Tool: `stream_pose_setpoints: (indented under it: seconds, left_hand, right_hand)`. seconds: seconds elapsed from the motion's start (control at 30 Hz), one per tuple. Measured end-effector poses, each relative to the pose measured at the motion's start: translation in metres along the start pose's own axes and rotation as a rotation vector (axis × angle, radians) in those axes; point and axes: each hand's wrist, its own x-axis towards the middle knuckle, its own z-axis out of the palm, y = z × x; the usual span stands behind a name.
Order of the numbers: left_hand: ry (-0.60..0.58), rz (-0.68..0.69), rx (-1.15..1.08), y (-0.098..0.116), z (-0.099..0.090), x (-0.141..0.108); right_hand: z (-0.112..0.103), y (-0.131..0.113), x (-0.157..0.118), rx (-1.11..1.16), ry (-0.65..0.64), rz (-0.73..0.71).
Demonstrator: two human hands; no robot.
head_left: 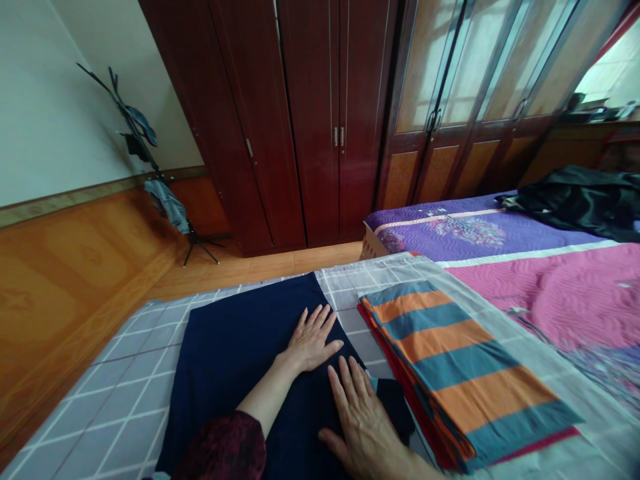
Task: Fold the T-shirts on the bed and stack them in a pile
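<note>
My left hand (310, 340) lies flat on a folded navy cloth (225, 373), its fingers spread. My right hand (363, 433) also presses flat on the navy cloth, nearer its right edge and close to a folded stack of orange and teal striped fabric (450, 367). That stack has a red layer beneath and does not touch either hand. A dark red patterned sleeve (225, 447) covers my left forearm. Both cloths rest on a grey and white checked sheet (120, 400).
The checked sheet lies on a bed with a pink quilt (565, 293) and a purple quilt (465, 230). A black satin cloth (575, 203) lies at the far right. Beyond are a wooden floor, a dark red wardrobe (300, 120) and a coat stand (145, 157).
</note>
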Motion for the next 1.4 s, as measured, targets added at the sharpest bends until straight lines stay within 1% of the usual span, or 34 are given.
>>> stream_pose_setpoints:
  seconds: [0.13, 0.2, 0.27, 0.37, 0.43, 0.47, 0.6, 0.7, 0.8, 0.9, 1.0, 1.07, 1.17, 1.27, 1.33, 1.4]
  left_hand:
    - [0.0, -0.057, -0.004, -0.009, -0.002, 0.027]
    - [0.021, -0.079, 0.001, -0.013, -0.001, 0.041]
    - [0.068, -0.137, 0.013, -0.017, 0.0, 0.055]
    - [0.126, -0.307, 0.038, -0.022, 0.003, 0.077]
    - [0.123, -0.387, 0.046, -0.024, 0.004, 0.091]
    - [0.112, -0.404, 0.046, -0.026, 0.005, 0.098]
    - [0.091, -0.416, 0.037, -0.031, 0.003, 0.118]
    - [0.082, -0.437, 0.022, -0.035, -0.001, 0.128]
    - [0.055, -0.446, -0.011, -0.036, -0.007, 0.13]
    - [0.037, -0.436, -0.053, -0.032, -0.011, 0.122]
    - [0.06, -0.419, -0.061, -0.024, -0.006, 0.112]
    - [0.077, -0.414, -0.056, -0.018, -0.001, 0.109]
    - [0.075, -0.421, -0.067, -0.014, 0.0, 0.112]
    - [0.05, -0.406, -0.097, -0.014, -0.01, 0.111]
    - [0.038, -0.381, -0.113, -0.017, -0.02, 0.098]
    - [0.038, -0.367, -0.115, -0.023, -0.031, 0.074]
  right_hand:
    - [0.017, 0.008, -0.001, -0.03, -0.006, -0.038]
    - [0.029, 0.013, 0.0, -0.072, 0.023, -0.065]
    - [0.039, 0.019, 0.001, -0.132, 0.11, -0.121]
    - [0.048, 0.028, 0.003, -0.26, 0.295, -0.208]
    - [0.049, 0.031, 0.005, -0.349, 0.388, -0.237]
    - [0.05, 0.032, 0.006, -0.38, 0.418, -0.247]
    - [0.056, 0.034, 0.009, -0.406, 0.468, -0.273]
    - [0.064, 0.036, 0.008, -0.383, 0.444, -0.252]
    - [0.069, 0.039, 0.006, -0.291, 0.339, -0.249]
    - [0.069, 0.039, 0.005, -0.227, 0.234, -0.238]
    - [0.066, 0.035, 0.005, -0.189, 0.158, -0.219]
    - [0.061, 0.03, 0.005, -0.16, 0.124, -0.184]
    - [0.051, 0.019, 0.005, -0.105, 0.096, -0.095]
    - [0.041, 0.01, 0.003, -0.054, 0.094, -0.007]
    - [0.037, 0.007, 0.003, -0.037, 0.113, 0.015]
    - [0.036, 0.007, 0.003, -0.042, 0.14, 0.002]
